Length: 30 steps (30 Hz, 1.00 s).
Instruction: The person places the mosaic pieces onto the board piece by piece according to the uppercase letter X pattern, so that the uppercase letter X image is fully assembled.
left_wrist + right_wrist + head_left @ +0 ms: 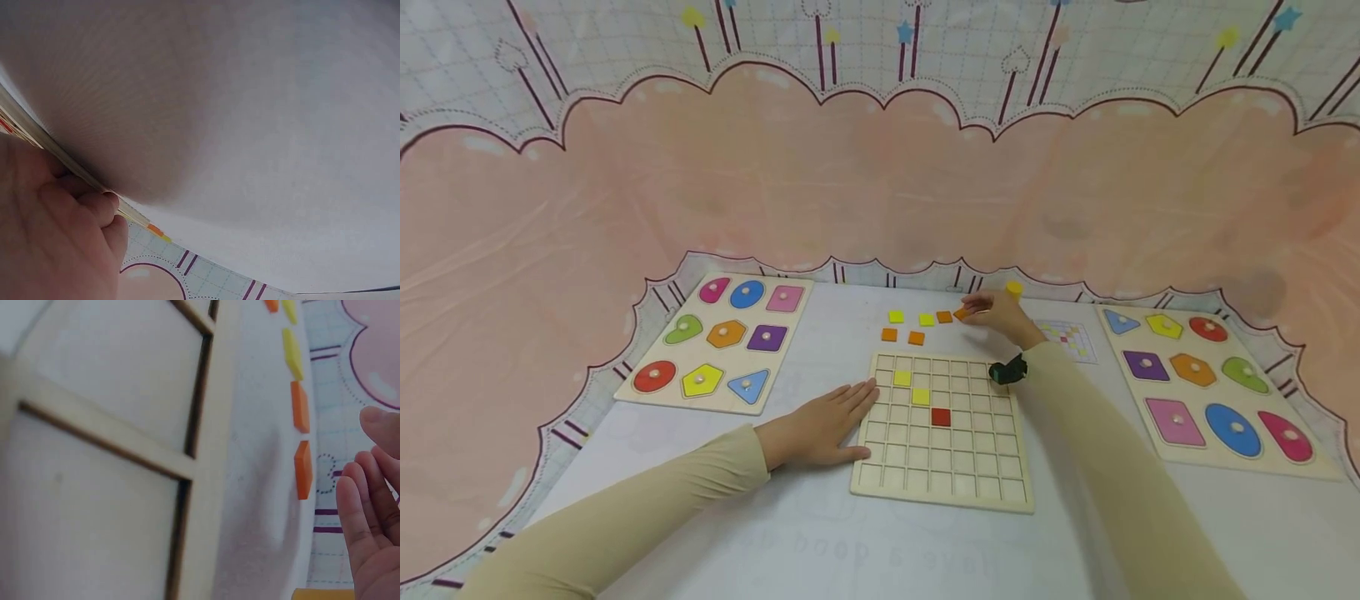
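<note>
A wooden grid board lies on the table, holding two yellow square tiles and one red tile in a diagonal line. My left hand rests at the board's left edge with fingers spread and straight. Beyond the far edge, my right hand is at an orange tile, fingertips close beside it. In the right wrist view, the thumb and fingers are apart with a gap between them, and the nearest orange tile stands slightly tilted. Other loose tiles are yellow and orange.
Shape puzzle boards with knobbed pieces lie at left and right. A printed grid card lies behind my right forearm, and a yellow cylinder stands past the hand. A patterned cloth rises behind the table.
</note>
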{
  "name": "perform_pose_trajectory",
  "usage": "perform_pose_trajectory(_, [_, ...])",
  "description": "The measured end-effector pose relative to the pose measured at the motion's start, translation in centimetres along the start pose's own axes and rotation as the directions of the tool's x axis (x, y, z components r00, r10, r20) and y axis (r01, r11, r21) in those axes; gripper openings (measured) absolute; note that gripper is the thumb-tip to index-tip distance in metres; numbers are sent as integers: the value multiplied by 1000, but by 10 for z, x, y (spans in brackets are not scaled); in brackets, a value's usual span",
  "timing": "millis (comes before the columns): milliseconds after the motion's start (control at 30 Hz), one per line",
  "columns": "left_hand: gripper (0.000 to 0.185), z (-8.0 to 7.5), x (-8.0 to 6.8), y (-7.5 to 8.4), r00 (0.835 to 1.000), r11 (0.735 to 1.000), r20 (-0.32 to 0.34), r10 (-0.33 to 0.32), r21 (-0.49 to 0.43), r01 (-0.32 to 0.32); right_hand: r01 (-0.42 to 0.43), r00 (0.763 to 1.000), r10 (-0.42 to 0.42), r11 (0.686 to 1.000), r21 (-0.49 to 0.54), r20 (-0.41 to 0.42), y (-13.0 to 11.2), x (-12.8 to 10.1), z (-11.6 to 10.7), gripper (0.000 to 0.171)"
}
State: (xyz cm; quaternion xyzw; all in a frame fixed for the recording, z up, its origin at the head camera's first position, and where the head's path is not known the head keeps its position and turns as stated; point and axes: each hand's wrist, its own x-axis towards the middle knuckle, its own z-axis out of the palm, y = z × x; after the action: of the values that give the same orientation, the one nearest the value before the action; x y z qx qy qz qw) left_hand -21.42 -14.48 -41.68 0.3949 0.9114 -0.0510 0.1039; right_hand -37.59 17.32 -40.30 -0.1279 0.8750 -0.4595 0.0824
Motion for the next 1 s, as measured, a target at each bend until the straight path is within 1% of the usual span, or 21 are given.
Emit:
perform_pose_trajectory(133, [86, -1, -1, 1, 1000, 1000, 6, -4, 4, 3, -13, 999, 13, 1000, 10, -32, 5, 7, 3, 45])
perform_pose_trajectory(233, [86, -2, -1, 1, 1000, 1000, 7, -6, 2, 6, -22, 999, 23, 1000, 10, -35, 7, 12, 5, 48])
perform_pose_trajectory(400, [87, 0, -1, 1, 1000, 1000, 14, -11, -7, 11, -54, 999, 54, 998, -18, -3, 7, 16, 6, 50])
perform_pose_trajectory(567, [87, 1, 0, 1, 1000, 1000, 14, -19, -4, 20, -86, 995, 89, 993, -76, 39, 7, 18, 5, 51])
perform_pose_trajectory(700, [87, 2, 0, 0, 1000, 1000, 13, -22, 2, 22, -75, 994, 83, 990, -116, 66, 10, 22, 5, 47])
perform_pose_trajectory(867, [87, 2, 1, 0, 1000, 1000, 14, -20, 10, 20, -44, 996, 54, 989, -140, 68, 14, 22, 4, 43])
perform_pose_trajectory(1000, [87, 2, 1, 0, 1000, 1000, 11, -18, 15, 18, -47, 996, 59, 987, -156, 73, 13, 19, 3, 41])
